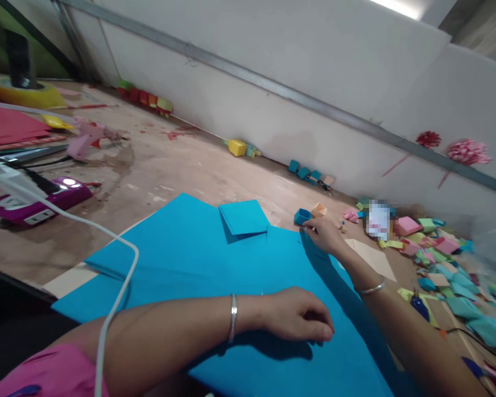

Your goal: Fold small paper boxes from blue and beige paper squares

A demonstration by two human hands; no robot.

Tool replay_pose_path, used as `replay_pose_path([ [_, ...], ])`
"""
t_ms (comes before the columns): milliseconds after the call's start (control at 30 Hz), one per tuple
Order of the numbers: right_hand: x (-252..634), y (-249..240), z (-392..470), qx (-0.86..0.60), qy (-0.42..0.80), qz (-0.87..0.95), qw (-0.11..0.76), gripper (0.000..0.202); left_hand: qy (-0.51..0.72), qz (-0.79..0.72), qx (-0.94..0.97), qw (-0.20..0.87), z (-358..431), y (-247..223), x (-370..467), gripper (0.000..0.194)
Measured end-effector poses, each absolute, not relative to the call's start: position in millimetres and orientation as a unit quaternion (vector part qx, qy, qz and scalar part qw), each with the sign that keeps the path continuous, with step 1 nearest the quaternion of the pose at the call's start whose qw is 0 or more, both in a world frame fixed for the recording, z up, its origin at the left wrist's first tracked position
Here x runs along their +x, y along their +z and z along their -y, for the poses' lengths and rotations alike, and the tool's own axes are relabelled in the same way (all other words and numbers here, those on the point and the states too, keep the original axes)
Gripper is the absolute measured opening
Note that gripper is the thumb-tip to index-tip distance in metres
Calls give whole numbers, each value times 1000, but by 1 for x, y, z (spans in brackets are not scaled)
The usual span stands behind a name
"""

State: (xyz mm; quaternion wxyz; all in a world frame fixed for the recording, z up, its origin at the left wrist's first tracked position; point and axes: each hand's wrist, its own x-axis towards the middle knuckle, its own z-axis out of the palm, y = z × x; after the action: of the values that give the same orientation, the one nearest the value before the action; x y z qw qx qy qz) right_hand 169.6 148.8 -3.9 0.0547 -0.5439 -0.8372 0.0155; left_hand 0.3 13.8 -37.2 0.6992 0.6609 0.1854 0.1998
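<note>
Large sheets of blue paper [182, 248] lie in front of me, with a folded blue paper square [246, 216] on top near the far edge. My left hand [300, 314] rests over the blue sheet. Its fingers are loosely curled, a gap shows beside the thumb, and nothing is visible in it. Farther out, my right hand [324, 234] reaches past the sheet, fingertips pinched at the near rim of a small blue paper box [302, 216]. A peach paper piece [318, 209] sits just behind that box.
Heaped folded paper pieces [448, 270] cover the right side. A pink glue gun [86, 137], purple power strip [45, 201] and red paper [14, 125] lie left. A white cable [134, 259] crosses my left forearm. Small paper boxes [303, 172] line the wall.
</note>
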Motion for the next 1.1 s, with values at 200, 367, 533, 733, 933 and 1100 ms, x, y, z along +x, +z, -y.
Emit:
replay_pose_path([
  [200,118,-2,-129,-497,-19,866,50,27,230,-126,794,548,-11,-34,-3,13],
  [367,44,-2,-108,-387,-25,921,40,27,200,-103,830,510,-13,-40,-2,22],
  [533,13,-13,-119,-385,-23,922,42,21,196,-97,842,493,-14,-48,-1,25],
  [733,20,-16,-140,-336,29,938,79,14,208,-90,847,482,-16,-53,-1,26],
  [933,62,15,-118,-316,27,916,244,23,215,-143,728,635,-12,-46,2,20],
  [1100,157,23,-47,-300,-131,865,380,36,375,-279,324,823,-19,-33,7,21],
])
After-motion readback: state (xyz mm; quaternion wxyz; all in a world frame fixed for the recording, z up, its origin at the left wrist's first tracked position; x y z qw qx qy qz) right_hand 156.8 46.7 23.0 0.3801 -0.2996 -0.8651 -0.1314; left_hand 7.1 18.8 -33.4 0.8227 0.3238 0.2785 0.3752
